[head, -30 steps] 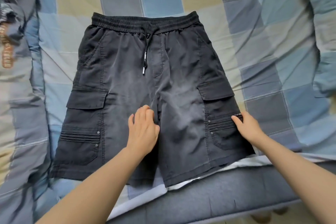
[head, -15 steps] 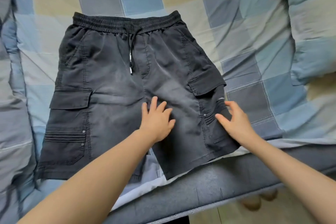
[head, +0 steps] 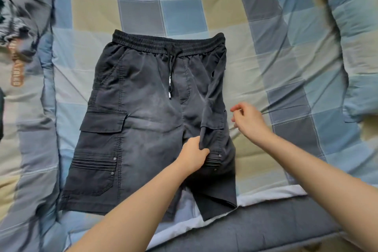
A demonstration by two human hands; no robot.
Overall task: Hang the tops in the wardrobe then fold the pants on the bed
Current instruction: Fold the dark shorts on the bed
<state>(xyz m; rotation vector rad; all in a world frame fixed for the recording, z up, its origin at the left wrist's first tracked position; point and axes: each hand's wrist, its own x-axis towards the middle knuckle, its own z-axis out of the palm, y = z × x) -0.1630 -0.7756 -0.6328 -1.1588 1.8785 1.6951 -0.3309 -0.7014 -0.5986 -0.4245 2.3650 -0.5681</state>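
Dark grey cargo shorts (head: 143, 120) lie front-up on the checked bedspread (head: 255, 63), waistband away from me. Their right side is folded in over the right leg, so that side looks narrow. My left hand (head: 193, 154) pinches the folded-in edge near the right cargo pocket. My right hand (head: 248, 120) hovers just right of the shorts with loosely curled fingers, holding nothing and apart from the cloth.
A dark printed garment (head: 14, 32) lies at the far left of the bed. A blue checked pillow (head: 360, 51) sits at the right. The grey bed edge (head: 266, 229) runs along the bottom, with a strip of white sheet (head: 266, 196) above it.
The right side of the shorts has been folded in toward the middle. My left hand went from pressing flat to pinching that fold. My right hand let go and lifted off to the right.
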